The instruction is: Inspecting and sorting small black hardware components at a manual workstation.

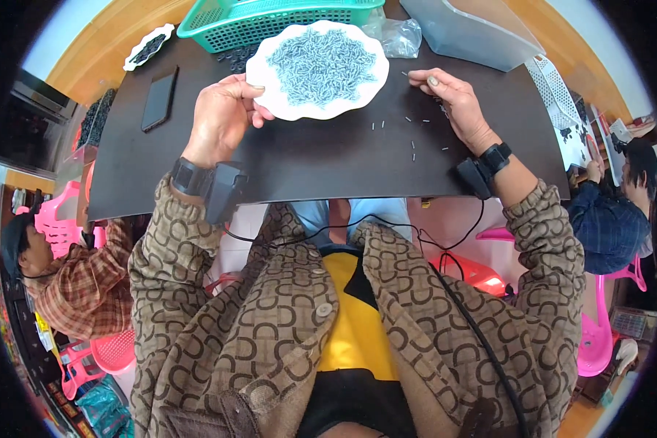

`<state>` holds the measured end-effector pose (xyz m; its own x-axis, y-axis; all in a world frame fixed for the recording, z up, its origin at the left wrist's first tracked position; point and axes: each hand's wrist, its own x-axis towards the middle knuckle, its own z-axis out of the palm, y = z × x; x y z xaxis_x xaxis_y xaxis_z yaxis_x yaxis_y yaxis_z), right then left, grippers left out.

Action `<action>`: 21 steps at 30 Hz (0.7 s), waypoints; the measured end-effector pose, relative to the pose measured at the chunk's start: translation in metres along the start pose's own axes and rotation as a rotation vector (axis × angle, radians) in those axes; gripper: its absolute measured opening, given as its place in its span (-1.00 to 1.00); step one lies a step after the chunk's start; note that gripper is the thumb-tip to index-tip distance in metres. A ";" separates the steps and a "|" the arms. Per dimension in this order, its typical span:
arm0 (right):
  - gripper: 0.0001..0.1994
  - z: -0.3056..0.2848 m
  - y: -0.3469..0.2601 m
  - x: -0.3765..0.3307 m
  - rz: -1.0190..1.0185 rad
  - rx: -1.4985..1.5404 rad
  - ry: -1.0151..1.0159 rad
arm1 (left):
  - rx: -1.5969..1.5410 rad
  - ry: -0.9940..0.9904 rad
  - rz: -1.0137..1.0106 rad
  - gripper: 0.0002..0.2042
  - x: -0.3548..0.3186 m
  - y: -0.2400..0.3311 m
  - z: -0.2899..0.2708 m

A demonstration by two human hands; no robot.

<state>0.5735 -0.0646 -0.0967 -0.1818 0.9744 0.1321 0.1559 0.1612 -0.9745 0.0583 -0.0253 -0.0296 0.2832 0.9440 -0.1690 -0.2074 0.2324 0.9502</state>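
A white, scalloped-edge plate (pixel 258 64) heaped with small grey metallic-looking pins (pixel 321 66) is pinched at its left rim by the left hand (pixel 223 117) over the dark-brown table (pixel 306 164), while a single pin (pixel 405 72) is apparently pinched by the right hand (pixel 456 102), piece-by-piece handling seemingly being in hand and a light release called for.
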 end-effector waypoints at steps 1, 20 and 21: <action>-0.54 0.005 -0.002 0.000 0.008 0.030 0.001 | -0.003 0.003 0.003 -0.66 -0.001 0.001 -0.001; -0.41 0.040 -0.156 -0.112 0.295 0.351 -0.020 | -0.104 -0.255 -0.046 -0.72 -0.065 0.003 0.100; -0.42 0.051 -0.158 -0.134 0.282 0.413 0.102 | -0.109 -0.280 -0.047 -0.73 -0.078 -0.004 0.110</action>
<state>0.5234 -0.2291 0.0302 -0.0886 0.9847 -0.1500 -0.2149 -0.1659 -0.9624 0.1405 -0.1253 0.0089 0.5390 0.8339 -0.1187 -0.2830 0.3120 0.9070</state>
